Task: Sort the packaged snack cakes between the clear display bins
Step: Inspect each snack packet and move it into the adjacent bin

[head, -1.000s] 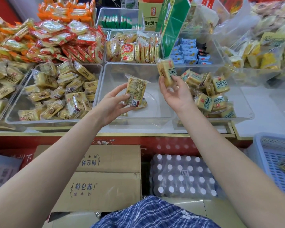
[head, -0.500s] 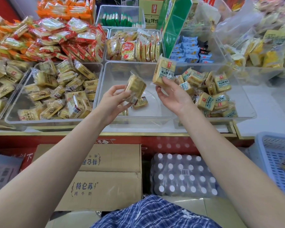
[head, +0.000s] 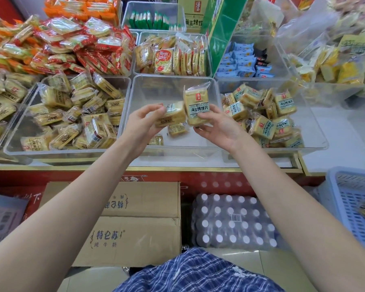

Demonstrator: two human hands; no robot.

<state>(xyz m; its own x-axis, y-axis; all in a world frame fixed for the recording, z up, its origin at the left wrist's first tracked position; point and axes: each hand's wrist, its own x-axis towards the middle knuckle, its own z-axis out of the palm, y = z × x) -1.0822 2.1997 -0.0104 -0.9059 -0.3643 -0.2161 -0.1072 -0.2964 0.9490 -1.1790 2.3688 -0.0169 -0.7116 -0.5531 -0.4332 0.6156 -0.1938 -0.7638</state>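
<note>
Hands meet above the middle bin (head: 216, 114): the left hand (head: 142, 123) pinches one snack cake (head: 174, 115), the right hand (head: 218, 125) grips another snack cake (head: 196, 106) upright, packets touching. Two more cakes (head: 177, 130) lie in that bin.

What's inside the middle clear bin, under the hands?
Two or three loose snack packs lie on the middle bin's floor; hands and their held packs hide part of it.

The left hand (head: 144, 121) and right hand (head: 217, 127) have closed together — their snack cakes (head: 196, 106) now touch, the right one at three o'clock.
</note>
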